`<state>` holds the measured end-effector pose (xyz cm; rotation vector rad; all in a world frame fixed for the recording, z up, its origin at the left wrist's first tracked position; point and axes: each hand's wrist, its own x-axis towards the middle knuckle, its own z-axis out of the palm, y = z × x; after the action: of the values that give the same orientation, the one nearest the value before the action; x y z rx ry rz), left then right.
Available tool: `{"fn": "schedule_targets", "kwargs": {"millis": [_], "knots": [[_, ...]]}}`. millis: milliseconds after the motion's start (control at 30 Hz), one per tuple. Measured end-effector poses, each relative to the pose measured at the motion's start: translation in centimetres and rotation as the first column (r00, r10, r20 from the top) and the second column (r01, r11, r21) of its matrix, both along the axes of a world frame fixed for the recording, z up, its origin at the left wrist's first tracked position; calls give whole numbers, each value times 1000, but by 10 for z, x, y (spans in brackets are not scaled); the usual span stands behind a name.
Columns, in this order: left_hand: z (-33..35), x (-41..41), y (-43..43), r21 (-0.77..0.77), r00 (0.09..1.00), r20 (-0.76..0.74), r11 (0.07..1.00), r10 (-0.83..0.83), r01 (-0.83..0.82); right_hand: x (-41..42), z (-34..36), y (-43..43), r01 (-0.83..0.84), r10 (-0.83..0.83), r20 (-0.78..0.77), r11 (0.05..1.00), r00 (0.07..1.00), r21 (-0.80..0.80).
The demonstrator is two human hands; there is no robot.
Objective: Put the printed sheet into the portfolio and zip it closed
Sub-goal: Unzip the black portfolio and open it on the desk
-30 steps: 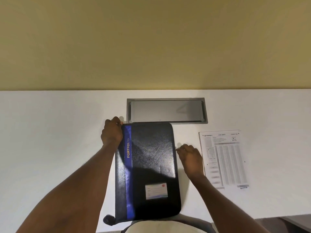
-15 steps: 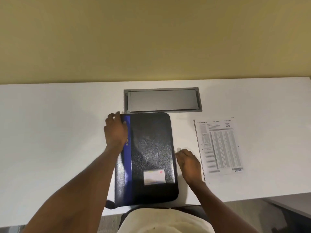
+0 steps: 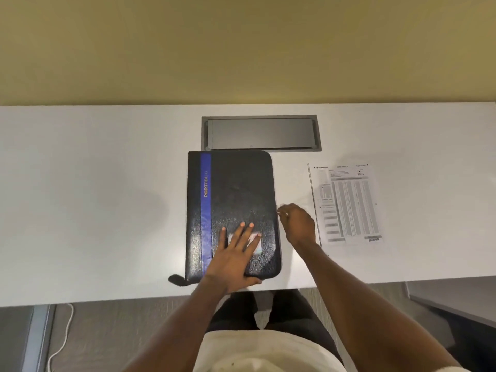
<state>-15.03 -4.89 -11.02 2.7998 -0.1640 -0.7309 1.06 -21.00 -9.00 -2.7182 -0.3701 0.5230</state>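
Observation:
A black zip portfolio (image 3: 236,189) with a blue stripe and gold lettering lies closed on the white table (image 3: 94,197), close to the near edge. My left hand (image 3: 236,253) rests flat on its lower cover with fingers spread, partly hiding a small label. My right hand (image 3: 298,224) is at the middle of the portfolio's right edge, its fingertips pinched on a small light zipper pull. The printed sheet (image 3: 349,202) lies flat on the table to the right of that hand, apart from the portfolio.
A grey cable hatch (image 3: 260,134) is set into the table just behind the portfolio. A black strap loop (image 3: 175,280) sticks out at the portfolio's near left corner. A white cable (image 3: 63,342) runs on the floor at the left. Another desk edge (image 3: 456,299) shows at lower right.
My left hand has moved from the portfolio's far left corner down to lie flat on its lower cover. My right hand has closed in on the right edge.

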Motion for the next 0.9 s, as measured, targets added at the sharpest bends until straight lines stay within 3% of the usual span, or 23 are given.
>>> {"fn": "schedule_targets", "kwargs": {"millis": [267, 900], "knots": [[6, -3, -17, 103, 998, -49, 994, 28, -23, -6, -10, -6, -88, 91, 64, 995, 994, -55], [6, -12, -11, 94, 997, -73, 995, -22, 29, -174, -21, -65, 74, -70, -59, 994, 996, 77]]}}
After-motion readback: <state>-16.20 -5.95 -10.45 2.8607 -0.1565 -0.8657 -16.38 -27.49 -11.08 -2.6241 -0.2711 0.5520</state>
